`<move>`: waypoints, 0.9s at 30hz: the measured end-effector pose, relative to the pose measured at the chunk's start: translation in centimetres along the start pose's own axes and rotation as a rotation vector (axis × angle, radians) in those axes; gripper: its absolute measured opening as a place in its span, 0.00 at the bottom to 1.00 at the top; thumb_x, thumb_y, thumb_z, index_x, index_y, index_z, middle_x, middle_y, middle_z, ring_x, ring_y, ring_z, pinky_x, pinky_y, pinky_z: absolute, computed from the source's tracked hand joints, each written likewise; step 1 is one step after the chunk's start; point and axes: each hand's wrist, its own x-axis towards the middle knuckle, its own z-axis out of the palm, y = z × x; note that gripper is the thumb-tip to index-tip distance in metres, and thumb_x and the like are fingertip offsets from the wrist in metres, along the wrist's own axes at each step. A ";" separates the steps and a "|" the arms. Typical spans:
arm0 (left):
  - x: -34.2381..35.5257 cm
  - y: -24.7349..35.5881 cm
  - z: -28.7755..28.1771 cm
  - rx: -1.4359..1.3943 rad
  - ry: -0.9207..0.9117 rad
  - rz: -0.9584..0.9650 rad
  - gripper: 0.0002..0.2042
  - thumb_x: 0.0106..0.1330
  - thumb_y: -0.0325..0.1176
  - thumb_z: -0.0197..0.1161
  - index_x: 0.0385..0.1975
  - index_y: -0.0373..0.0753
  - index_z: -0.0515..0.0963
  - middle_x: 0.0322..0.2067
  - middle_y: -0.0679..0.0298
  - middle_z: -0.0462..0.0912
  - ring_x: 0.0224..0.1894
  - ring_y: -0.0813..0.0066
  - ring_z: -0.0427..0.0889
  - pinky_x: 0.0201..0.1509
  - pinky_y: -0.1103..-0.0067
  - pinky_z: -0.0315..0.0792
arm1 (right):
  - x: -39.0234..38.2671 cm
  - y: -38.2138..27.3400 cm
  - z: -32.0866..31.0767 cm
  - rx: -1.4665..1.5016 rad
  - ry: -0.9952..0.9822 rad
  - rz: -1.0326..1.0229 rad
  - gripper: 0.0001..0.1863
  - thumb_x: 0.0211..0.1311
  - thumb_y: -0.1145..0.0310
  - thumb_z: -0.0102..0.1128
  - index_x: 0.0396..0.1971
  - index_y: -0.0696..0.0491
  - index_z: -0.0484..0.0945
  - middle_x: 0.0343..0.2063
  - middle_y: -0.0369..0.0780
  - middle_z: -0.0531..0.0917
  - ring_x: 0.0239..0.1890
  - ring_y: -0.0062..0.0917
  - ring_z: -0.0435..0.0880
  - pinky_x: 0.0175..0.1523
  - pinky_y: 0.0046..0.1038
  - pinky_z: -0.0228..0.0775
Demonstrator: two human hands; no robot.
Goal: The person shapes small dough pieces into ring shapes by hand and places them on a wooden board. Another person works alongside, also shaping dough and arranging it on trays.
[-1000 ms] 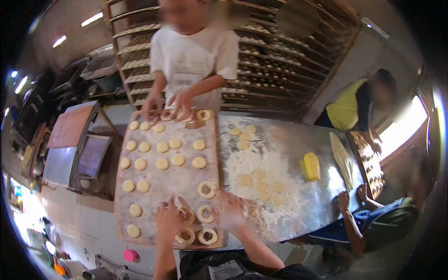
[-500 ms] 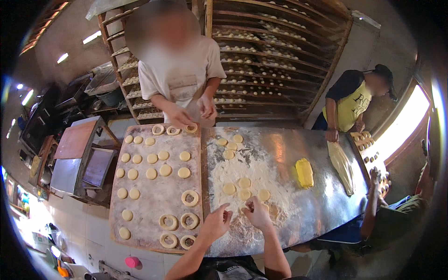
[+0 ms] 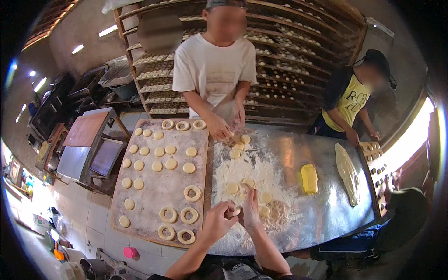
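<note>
The hands have met near: the curled left hand [image 3: 221,219] pinches a dough disc [image 3: 234,213]; the right hand [image 3: 251,212], fingers straight, adjoins, touch unclear. Probably soft, light; support its rim.

the dough rounds [image 3: 171,164] and dough rings [image 3: 168,221] are pale cream, the board [image 3: 156,198] brown, dusted white. the surface [image 3: 322,151] is silvery grey with white patches, the block [image 3: 309,178] yellow, one t-shirt [image 3: 212,60] white, another shirt [image 3: 339,120] yellow with dark sleeves [image 3: 337,88].
</note>
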 end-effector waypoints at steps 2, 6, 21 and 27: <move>0.1 -0.6 -0.2 0.143 0.204 0.239 0.14 0.55 0.22 0.72 0.38 0.38 0.77 0.37 0.53 0.82 0.38 0.58 0.84 0.38 0.70 0.78 | 0.6 0.2 1.1 0.097 -0.050 -0.094 0.33 0.49 0.84 0.63 0.58 0.53 0.67 0.42 0.43 0.79 0.44 0.31 0.81 0.48 0.32 0.73; -0.1 -1.8 -1.0 0.320 0.419 0.356 0.20 0.58 0.16 0.63 0.50 0.37 0.69 0.41 0.49 0.73 0.42 0.49 0.79 0.46 0.65 0.75 | 0.0 0.2 1.8 0.831 -0.555 0.212 0.30 0.54 0.81 0.61 0.59 0.55 0.66 0.47 0.43 0.80 0.49 0.31 0.80 0.55 0.34 0.73; -2.0 -7.4 -6.6 0.014 0.302 0.044 0.17 0.79 0.47 0.45 0.50 0.39 0.68 0.32 0.52 0.79 0.31 0.55 0.83 0.32 0.65 0.74 | -1.0 -7.4 7.7 1.194 -0.642 0.205 0.38 0.72 0.39 0.46 0.68 0.52 0.57 0.38 0.42 0.82 0.34 0.20 0.79 0.36 0.21 0.70; -2.2 -8.5 -9.8 -0.127 0.243 -0.131 0.11 0.70 0.27 0.53 0.51 0.41 0.67 0.28 0.51 0.82 0.26 0.46 0.84 0.29 0.59 0.76 | -0.7 -8.8 10.9 1.247 -0.504 0.074 0.40 0.73 0.38 0.42 0.70 0.53 0.53 0.37 0.46 0.83 0.37 0.29 0.83 0.40 0.25 0.74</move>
